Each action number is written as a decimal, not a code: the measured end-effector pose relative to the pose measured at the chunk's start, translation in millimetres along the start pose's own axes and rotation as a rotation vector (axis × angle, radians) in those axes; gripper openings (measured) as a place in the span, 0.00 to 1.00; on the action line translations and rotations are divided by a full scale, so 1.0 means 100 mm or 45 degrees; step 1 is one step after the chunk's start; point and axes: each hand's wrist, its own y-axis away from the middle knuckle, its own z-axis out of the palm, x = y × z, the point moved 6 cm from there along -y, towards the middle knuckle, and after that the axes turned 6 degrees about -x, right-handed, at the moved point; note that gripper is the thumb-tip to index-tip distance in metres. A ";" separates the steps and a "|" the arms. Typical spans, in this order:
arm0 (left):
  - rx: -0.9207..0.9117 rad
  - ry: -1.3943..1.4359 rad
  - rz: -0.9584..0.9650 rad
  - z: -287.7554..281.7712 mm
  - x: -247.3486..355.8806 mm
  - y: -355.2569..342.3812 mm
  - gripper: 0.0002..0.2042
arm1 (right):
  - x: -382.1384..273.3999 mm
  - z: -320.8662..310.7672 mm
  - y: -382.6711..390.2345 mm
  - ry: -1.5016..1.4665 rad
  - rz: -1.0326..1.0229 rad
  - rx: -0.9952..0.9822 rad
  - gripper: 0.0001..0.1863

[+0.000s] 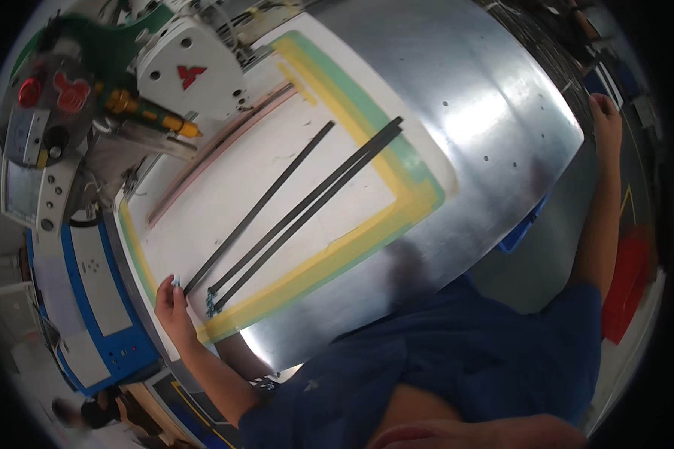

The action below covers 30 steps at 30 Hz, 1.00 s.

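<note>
On a white work surface bordered by yellow and green tape lie three long, thin black strips. Two of them run close together, with small teal bits at their near ends. The third strip lies apart on the left, slanting down to my left hand. That hand's fingers are closed at the strip's near end, where a small teal bit shows by the fingertips. Stretched far out to the right, beyond the metal table, is my right hand. Its fingers look curled together; what they hold, if anything, is too small to make out.
A white machine head and a yellow-tipped fitting stand at the far left, above a reddish-brown long bar. Shiny metal table extends rightward. Many dark strips lie beyond its edge. A blue bin shows below.
</note>
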 end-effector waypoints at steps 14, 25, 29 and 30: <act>-0.770 0.073 0.417 1.59 1.54 -0.53 0.14 | -4.58 2.38 2.28 -0.391 -1.468 -0.949 0.22; -0.644 0.831 0.257 1.85 1.35 -0.77 0.10 | -4.66 2.74 2.15 -0.413 -1.423 -1.147 0.15; -0.781 0.768 0.218 2.01 1.29 -0.88 0.15 | -4.59 2.75 2.04 -0.366 -1.461 -1.117 0.16; -0.860 0.807 0.137 2.08 1.45 -0.86 0.18 | -4.59 2.76 2.02 -0.377 -1.472 -1.125 0.15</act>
